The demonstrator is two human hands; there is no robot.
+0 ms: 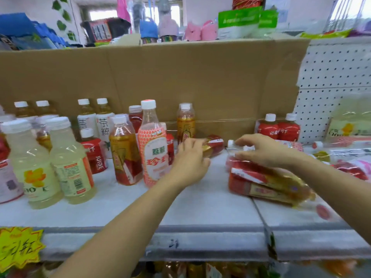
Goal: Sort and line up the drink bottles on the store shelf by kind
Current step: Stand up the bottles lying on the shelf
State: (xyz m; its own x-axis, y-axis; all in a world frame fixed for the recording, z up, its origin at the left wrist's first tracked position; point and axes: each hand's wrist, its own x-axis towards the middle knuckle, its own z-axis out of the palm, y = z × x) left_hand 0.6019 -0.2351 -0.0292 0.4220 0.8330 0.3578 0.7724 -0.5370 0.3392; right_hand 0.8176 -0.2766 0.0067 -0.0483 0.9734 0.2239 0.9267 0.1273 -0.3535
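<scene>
Both forearms (124,227) are reaching across the shelf (200,209), the left hand (189,157) gripping a fallen red-and-gold bottle (213,146), the right hand (267,150) holding another lying bottle (230,145) by its neck above a toppled heap (261,183), while upright bottles (153,149) beyond are standing only partly grouped, leaving most sorting undone.

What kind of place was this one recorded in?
Likely a small shop: drink bottles crowd a white shelf, a yellow handwritten sign hangs on its front edge, and pegboard backs it at right.
</scene>
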